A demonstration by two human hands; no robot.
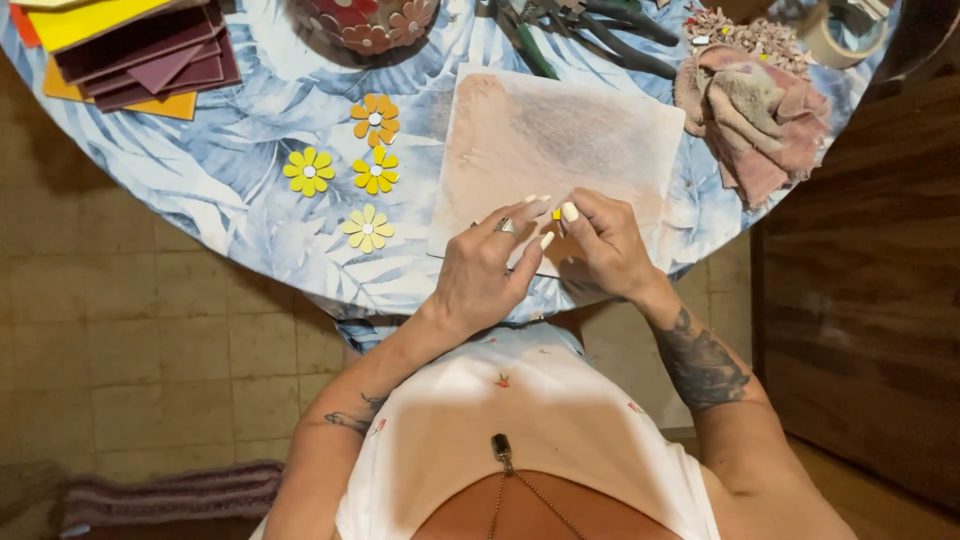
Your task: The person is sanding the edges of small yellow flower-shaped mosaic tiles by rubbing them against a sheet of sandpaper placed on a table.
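Both hands meet over the pale square board (560,150) at the near edge of the round table (230,190). The left hand (485,270) and right hand (605,245) pinch a tiny yellow piece (556,214) between their fingertips. Four little flowers (370,172) lie just left.

My left hand (490,268) and right hand (603,245) meet over the near edge of the pale board (560,140). The board's far half lies bare and passable. To the left, four flower pieces (352,180) block a low sweep. To the right, a crumpled rag (755,115) crowds the board's edge. Pliers (590,30) bar the far side.
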